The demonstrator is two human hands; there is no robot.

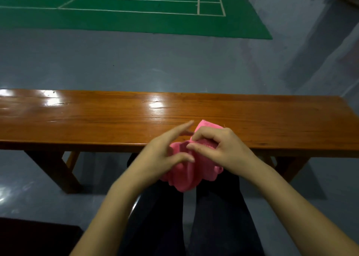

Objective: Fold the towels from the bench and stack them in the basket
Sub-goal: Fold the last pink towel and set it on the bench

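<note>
Pink towel (pixel 184 170) bunched at tabletop (pixel 97 119) near edge; my right grip (pixel 219 148) pinching its top fold, left grip (pixel 165 148) open, fingers spread alongside.

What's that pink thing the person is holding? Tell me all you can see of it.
The pink towel looks like soft, plain cloth, bunched and crumpled rather than folded. It is held up over the near edge of the wooden bench, one corner poking up past the knuckles, its lower part sagging toward the person's dark-clad knees. The right hand pinches its upper folds; the left hand touches its left side, fingers spread.
</note>
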